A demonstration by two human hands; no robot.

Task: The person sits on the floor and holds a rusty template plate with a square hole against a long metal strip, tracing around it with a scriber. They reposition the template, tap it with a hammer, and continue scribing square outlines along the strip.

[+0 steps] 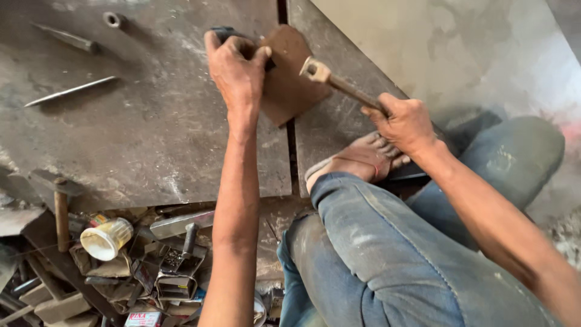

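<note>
My left hand grips the edge of a rusty brown metal plate piece and holds it on the big steel sheet, with a dark tool part showing above my fingers. My right hand is closed around the wooden handle of a hammer, whose metal head rests on the plate's right side. My foot in a sandal presses on the sheet just below the hammer, and my knees in blue jeans fill the lower right.
Two pointed steel punches and a small ring lie at the top left of the sheet. A second hammer, a white cup and several scrap pieces crowd the lower left. A gap splits the two sheets.
</note>
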